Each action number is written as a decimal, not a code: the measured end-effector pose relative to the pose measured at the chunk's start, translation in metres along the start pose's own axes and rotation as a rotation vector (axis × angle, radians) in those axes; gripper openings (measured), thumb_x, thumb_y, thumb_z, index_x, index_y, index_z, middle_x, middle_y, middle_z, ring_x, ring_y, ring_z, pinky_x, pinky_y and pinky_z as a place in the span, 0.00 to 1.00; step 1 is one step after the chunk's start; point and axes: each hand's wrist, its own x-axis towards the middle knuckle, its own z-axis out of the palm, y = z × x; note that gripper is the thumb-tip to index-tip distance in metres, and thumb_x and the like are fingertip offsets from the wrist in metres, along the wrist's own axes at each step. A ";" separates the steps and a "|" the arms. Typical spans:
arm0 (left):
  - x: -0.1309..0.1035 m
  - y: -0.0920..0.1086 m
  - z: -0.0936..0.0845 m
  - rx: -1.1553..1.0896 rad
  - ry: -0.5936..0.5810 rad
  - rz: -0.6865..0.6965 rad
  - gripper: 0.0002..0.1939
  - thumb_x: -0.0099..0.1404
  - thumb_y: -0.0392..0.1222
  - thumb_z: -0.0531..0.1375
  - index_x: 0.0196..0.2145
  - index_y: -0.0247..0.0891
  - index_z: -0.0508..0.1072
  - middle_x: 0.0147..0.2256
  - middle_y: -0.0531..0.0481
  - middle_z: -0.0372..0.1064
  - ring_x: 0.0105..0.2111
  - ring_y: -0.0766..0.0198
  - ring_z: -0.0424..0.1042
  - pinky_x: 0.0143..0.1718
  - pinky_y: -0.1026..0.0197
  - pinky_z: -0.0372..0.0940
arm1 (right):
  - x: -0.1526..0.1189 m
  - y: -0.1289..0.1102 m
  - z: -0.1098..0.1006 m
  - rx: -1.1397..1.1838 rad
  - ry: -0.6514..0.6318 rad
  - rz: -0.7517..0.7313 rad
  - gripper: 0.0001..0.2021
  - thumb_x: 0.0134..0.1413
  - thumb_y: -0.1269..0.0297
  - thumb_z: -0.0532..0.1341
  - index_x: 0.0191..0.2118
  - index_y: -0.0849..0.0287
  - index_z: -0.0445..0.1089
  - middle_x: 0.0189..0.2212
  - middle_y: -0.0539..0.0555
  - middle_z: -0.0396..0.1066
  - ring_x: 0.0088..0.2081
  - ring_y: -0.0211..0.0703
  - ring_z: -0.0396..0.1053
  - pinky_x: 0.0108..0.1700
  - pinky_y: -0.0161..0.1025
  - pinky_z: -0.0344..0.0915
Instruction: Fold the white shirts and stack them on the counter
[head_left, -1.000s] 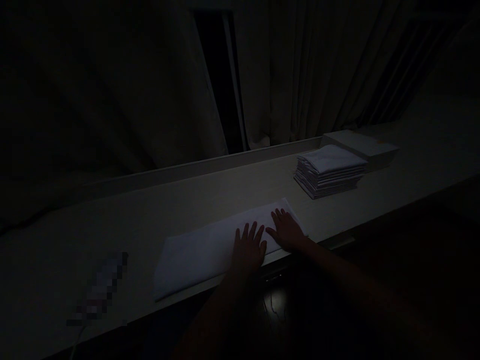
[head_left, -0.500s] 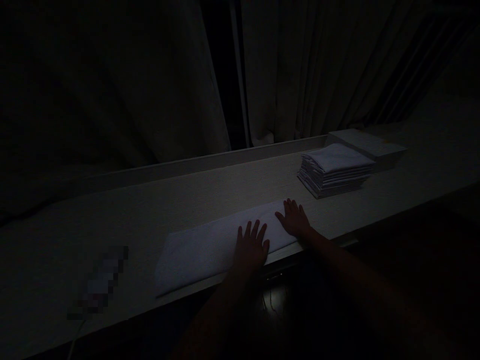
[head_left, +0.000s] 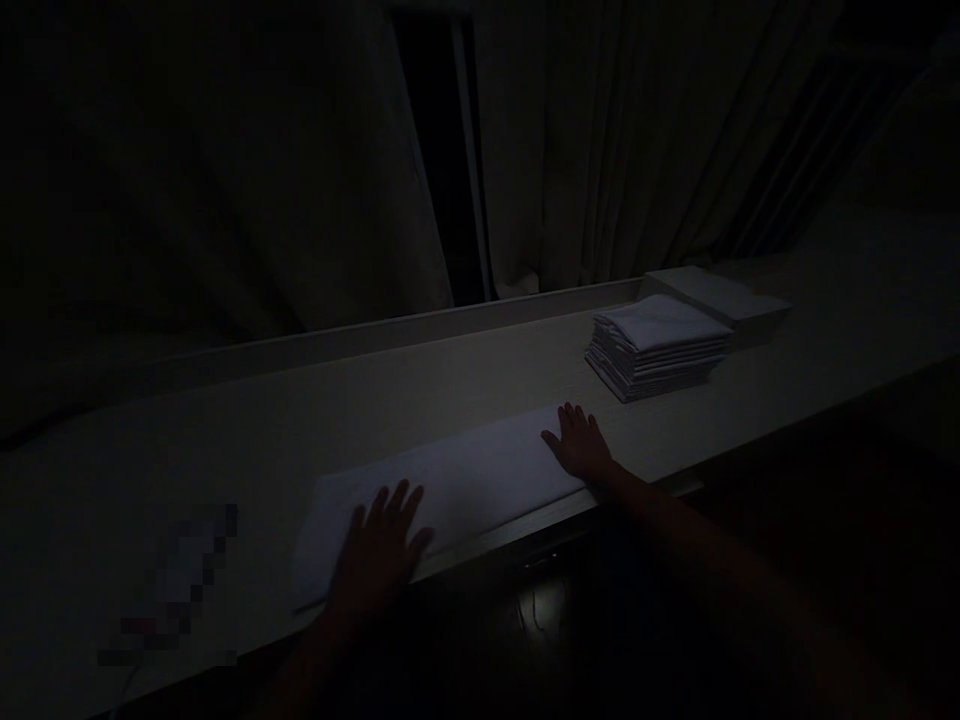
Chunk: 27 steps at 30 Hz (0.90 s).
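Note:
A long white cloth (head_left: 480, 485), folded into a flat strip, lies along the front edge of the pale table. My left hand (head_left: 382, 550) is over its left part, palm down with fingers spread. On the cloth's right end rests my right hand (head_left: 581, 445), its fingers apart and pointing away from me. Neither hand grips anything. Behind and to the right of my right hand stands a stack of folded white cloths (head_left: 660, 345).
A pale box-like block (head_left: 724, 295) stands behind the stack. A blurred-out object (head_left: 176, 575) with a cord lies on the table (head_left: 247, 420) at the left. Curtains (head_left: 585, 150) hang behind the table's raised back edge. The scene is very dark.
My left hand has slid left along the cloth, from near its middle to its left part. My right hand stays at the right end. The view has shifted slightly.

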 end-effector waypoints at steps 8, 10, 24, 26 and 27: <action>-0.046 -0.097 0.014 -0.021 -0.021 -0.168 0.33 0.68 0.51 0.45 0.67 0.36 0.52 0.67 0.43 0.48 0.68 0.53 0.46 0.64 0.48 0.50 | 0.002 0.001 0.000 0.004 -0.038 0.009 0.44 0.62 0.36 0.33 0.70 0.68 0.43 0.70 0.63 0.38 0.70 0.58 0.34 0.67 0.54 0.33; -0.045 -0.094 0.013 -0.023 -0.035 -0.133 0.32 0.67 0.50 0.46 0.67 0.38 0.53 0.67 0.44 0.49 0.68 0.52 0.46 0.64 0.46 0.49 | 0.002 0.002 0.000 0.005 -0.034 0.009 0.44 0.62 0.36 0.33 0.70 0.68 0.43 0.70 0.63 0.38 0.70 0.58 0.35 0.67 0.54 0.33; -0.045 -0.087 0.008 -0.001 -0.046 -0.157 0.32 0.68 0.49 0.44 0.67 0.37 0.51 0.67 0.42 0.48 0.68 0.51 0.46 0.64 0.43 0.47 | 0.000 0.000 -0.001 -0.004 -0.037 0.014 0.44 0.62 0.36 0.34 0.70 0.68 0.43 0.70 0.64 0.38 0.70 0.58 0.34 0.67 0.54 0.32; -0.044 -0.085 0.006 0.014 -0.034 -0.164 0.31 0.68 0.48 0.44 0.66 0.38 0.55 0.67 0.43 0.50 0.67 0.51 0.46 0.63 0.43 0.48 | 0.000 0.000 -0.002 -0.002 -0.033 0.009 0.44 0.62 0.36 0.34 0.70 0.69 0.43 0.70 0.64 0.38 0.70 0.58 0.35 0.67 0.54 0.33; -0.044 -0.084 0.005 0.019 -0.031 -0.161 0.30 0.67 0.48 0.44 0.65 0.39 0.57 0.67 0.43 0.51 0.67 0.51 0.46 0.63 0.43 0.48 | 0.000 -0.001 -0.002 0.000 -0.032 0.009 0.44 0.62 0.36 0.34 0.70 0.69 0.43 0.70 0.64 0.38 0.70 0.58 0.35 0.67 0.54 0.33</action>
